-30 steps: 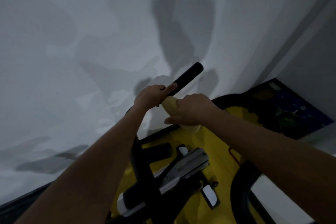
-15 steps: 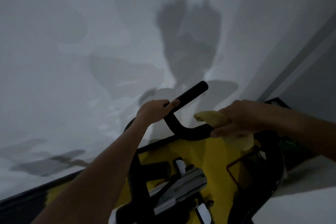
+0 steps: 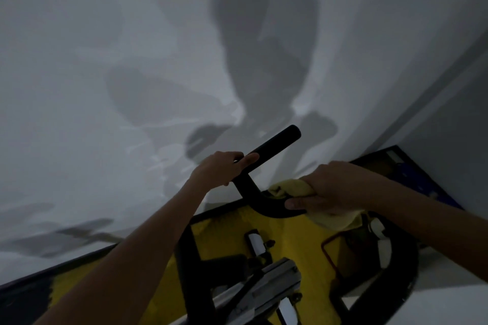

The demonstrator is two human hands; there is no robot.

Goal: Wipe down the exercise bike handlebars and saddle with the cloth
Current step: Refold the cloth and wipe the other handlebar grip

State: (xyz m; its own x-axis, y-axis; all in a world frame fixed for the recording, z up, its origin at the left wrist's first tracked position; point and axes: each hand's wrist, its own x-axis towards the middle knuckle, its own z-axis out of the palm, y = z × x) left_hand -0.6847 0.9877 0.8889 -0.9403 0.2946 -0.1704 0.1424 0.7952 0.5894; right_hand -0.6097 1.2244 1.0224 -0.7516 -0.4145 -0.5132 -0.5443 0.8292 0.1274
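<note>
Right hand [image 3: 335, 187] grips the yellow cloth [image 3: 286, 188], wrapped around the curved handlebar [image 3: 266, 204] just right of its bend. Left hand [image 3: 220, 169] holds the straight grip, forefinger extended along it. Close behind, the white wall [image 3: 105, 60]; below, bike frame [image 3: 190, 258] over a yellow mat [image 3: 298, 243].

The saddle seems out of frame; the cloth [image 3: 290, 189] hides the right fingers [image 3: 295, 203].

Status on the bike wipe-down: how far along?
Midway through the handlebars, by the look of it. In hand: the right hand grips the yellow cloth wrapped on the curved lower handlebar, while the left hand holds the bar just below the straight black grip. Nothing shows which parts are already clean. Left: the saddle, out of view.
</note>
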